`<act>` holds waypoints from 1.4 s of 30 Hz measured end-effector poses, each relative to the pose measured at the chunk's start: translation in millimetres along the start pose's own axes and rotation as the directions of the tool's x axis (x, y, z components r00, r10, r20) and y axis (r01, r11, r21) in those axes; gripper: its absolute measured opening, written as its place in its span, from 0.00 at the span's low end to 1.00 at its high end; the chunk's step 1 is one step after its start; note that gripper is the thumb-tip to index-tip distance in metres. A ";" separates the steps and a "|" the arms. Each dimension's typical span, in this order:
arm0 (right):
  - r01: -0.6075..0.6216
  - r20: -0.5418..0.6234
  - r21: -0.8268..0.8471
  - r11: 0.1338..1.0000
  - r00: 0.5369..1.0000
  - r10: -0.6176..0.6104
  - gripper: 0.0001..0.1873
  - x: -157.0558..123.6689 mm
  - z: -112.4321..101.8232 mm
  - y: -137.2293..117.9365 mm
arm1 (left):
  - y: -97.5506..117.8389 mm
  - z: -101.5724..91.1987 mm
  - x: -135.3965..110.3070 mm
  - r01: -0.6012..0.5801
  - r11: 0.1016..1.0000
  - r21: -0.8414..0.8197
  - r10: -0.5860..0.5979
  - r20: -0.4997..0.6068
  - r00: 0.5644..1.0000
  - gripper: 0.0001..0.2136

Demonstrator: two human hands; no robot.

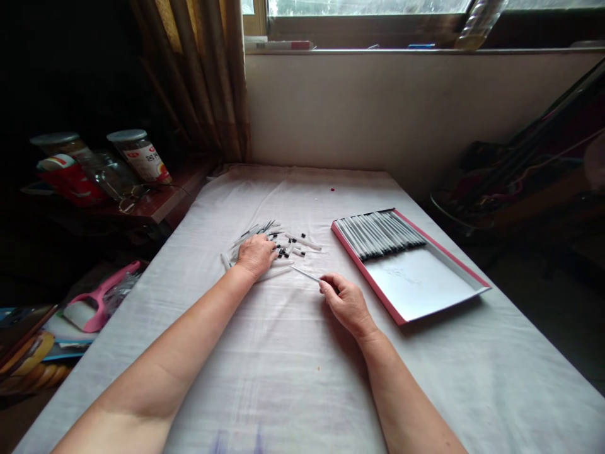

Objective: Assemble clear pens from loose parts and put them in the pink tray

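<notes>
Resting palm-down on a loose heap of clear plastic pen barrels and small black caps, the left hand has its fingers curled over the pieces; whether it grips any of them cannot be told. The right hand lies just to the right of the heap, its thumb and fingers pinched shut on one end of a thin pale plastic tube. The tube slants up and left, so that its free end points at the heap. Both hands sit on a white cloth-covered table. To the right of the right hand lies a shallow white tray with a pink rim, and a tidy row of slim pens with dark ends fills its far part. On a dark shelf at the left stand two lidded glass jars, with a pink plastic handled tool lower down.
</notes>
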State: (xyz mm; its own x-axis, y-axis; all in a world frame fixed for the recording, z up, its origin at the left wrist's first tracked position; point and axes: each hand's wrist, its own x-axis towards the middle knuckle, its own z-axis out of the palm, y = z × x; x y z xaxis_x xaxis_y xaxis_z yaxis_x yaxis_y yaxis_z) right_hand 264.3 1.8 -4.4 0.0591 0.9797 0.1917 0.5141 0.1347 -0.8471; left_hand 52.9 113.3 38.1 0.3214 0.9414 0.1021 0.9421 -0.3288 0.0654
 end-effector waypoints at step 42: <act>0.020 0.161 0.182 0.983 0.986 -0.050 0.10 1.3 -3.2 2.2 | 10.2 30.9 -93.1 -0.204 0.700 -0.684 0.050 -0.238 0.970 0.06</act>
State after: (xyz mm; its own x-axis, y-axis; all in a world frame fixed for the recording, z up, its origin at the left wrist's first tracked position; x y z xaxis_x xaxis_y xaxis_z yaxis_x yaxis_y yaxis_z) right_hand 268.3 2.8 -4.4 -0.1047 0.9829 0.1515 0.3510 0.1791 -0.9191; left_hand 35.5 24.6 -1.3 0.3360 0.8787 0.3390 0.5292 -0.4739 0.7039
